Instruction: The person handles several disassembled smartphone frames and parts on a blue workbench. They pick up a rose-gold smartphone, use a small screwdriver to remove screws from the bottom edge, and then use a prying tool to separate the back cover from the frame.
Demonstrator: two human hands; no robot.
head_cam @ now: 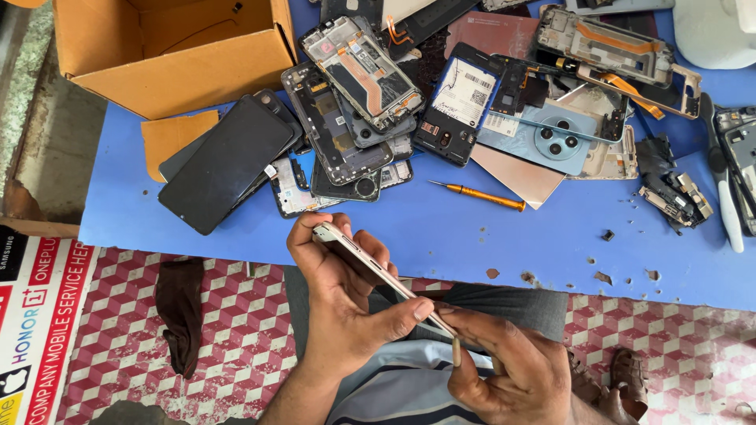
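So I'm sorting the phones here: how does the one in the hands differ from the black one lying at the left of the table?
The held phone is gripped edge-on between the left hand and right hand; the black phone lies flat on the blue table, untouched. The held phone shows a pale metallic rim; the black phone shows a dark, unlit face. Both are slim slabs.

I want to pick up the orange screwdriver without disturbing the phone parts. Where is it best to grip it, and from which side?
Probably grip the orange screwdriver at its thick orange handle, coming from above on the near side. It lies flat on the blue table, thin metal tip pointing left, with phone parts crowding the far side.
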